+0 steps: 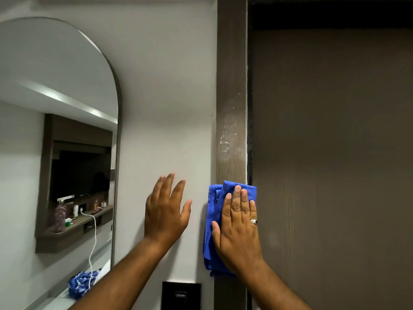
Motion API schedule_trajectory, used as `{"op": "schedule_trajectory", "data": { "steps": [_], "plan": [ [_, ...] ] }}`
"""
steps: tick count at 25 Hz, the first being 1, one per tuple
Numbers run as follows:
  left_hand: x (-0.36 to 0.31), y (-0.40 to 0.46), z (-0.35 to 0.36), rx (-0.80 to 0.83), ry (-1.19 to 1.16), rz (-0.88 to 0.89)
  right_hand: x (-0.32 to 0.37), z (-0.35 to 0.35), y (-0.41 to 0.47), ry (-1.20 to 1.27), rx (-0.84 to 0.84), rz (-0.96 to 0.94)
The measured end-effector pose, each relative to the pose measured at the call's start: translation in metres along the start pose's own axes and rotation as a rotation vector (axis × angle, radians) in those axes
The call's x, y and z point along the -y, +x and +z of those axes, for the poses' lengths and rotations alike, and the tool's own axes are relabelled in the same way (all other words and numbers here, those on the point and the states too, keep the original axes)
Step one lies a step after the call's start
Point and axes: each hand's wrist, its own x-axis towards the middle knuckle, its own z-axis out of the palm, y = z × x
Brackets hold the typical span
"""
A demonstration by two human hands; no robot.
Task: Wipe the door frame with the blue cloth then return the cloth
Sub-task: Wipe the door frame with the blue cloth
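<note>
A brown wooden door frame (231, 86) runs vertically up the middle of the view, with whitish smudges on its face above my hands. My right hand (239, 229) lies flat on a folded blue cloth (211, 220), pressing it against the frame at about waist-of-view height. The cloth sticks out past the frame's left edge and hangs below my palm. My left hand (166, 211) rests flat on the white wall (169, 108) just left of the frame, fingers spread, holding nothing.
A dark brown door (335, 153) fills the right side. An arched mirror (58, 130) hangs on the wall at left, reflecting a shelf, a television and a white cable. A black switch plate (181, 295) sits on the wall below my left hand.
</note>
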Motion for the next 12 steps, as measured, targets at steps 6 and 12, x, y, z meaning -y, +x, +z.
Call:
{"op": "schedule_trajectory", "data": {
  "steps": [6,12],
  "plan": [
    [0.029,0.064,0.019,0.049,0.157,0.163,0.001,-0.018,0.097,-0.082,-0.147,0.041],
    [0.038,0.082,0.036,-0.076,0.113,0.197,0.005,0.003,0.069,-0.085,-0.213,-0.015]
  ]
}}
